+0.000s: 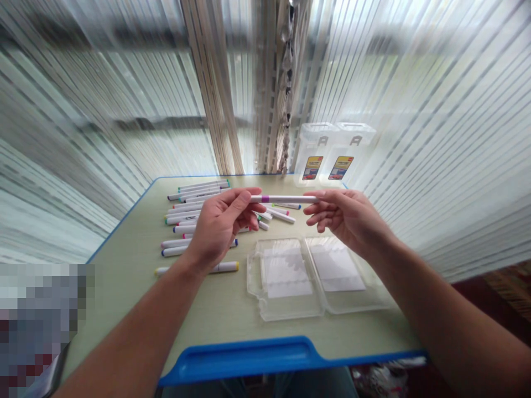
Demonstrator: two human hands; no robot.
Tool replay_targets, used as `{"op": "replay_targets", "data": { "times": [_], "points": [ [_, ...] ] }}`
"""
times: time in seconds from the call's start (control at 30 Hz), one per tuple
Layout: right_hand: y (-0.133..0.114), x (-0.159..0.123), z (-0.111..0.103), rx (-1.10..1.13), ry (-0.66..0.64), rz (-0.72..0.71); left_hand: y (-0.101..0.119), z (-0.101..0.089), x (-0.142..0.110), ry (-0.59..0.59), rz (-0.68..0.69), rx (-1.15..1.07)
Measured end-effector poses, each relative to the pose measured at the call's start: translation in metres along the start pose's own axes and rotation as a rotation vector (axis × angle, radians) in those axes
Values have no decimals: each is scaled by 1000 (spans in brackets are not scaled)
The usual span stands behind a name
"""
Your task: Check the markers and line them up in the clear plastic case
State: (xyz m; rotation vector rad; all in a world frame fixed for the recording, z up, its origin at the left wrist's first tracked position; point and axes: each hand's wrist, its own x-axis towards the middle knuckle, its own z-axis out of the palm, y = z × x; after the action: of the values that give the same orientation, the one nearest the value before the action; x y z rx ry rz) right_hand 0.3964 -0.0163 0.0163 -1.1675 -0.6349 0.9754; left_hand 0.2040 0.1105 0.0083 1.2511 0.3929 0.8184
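A white marker with a purple band [286, 199] is held level above the table, pinched at both ends. My left hand [226, 218] grips its left end between thumb and fingers. At the other end, my right hand [342, 213] has thumb and forefinger closed on it, the remaining fingers loosely curled. Beneath and behind my left hand lie several white markers with coloured ends, among them one with yellow ends [226, 267]; my hand and wrist partly cover them. An opened clear plastic case [292, 309] rests below my hands, with white paper inserts [338, 268] in it.
Two clear plastic boxes with yellow labels [313, 167] stand upright at the table's back right. The pale green table [124, 287] has a blue edge and a blue front tray [249, 354]. String curtains [103, 83] hang close behind and on both sides.
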Motion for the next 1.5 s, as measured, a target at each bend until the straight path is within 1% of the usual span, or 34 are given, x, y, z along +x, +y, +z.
{"op": "replay_targets", "data": {
  "times": [0.2,0.4,0.53,0.63,0.83,1.0,1.13,1.27,1.37,1.5],
  "points": [
    [1,1,-2,-31,0,-23,0,0,-1,-14,-3,34],
    [5,0,-2,-111,-78,-116,-2,-1,1,4,11,153],
    [9,-2,0,-190,-120,-137,-4,-2,1,5,14,217],
    [11,-3,2,-229,-126,-143,-5,0,-1,-3,23,241],
    [11,-3,4,-360,-99,-150,-4,5,-4,-47,65,332],
    [11,-6,6,-478,-85,-166,-5,10,-5,-93,62,339],
    [15,-8,7,-574,-103,-237,-9,13,-7,-143,42,333],
    [18,-8,6,-682,-102,-299,-15,10,-8,-210,48,369],
    [17,-8,6,-702,-87,-298,-16,8,-7,-229,57,394],
    [13,-8,9,-624,-99,-227,-10,10,-6,-216,43,362]
  ]
}}
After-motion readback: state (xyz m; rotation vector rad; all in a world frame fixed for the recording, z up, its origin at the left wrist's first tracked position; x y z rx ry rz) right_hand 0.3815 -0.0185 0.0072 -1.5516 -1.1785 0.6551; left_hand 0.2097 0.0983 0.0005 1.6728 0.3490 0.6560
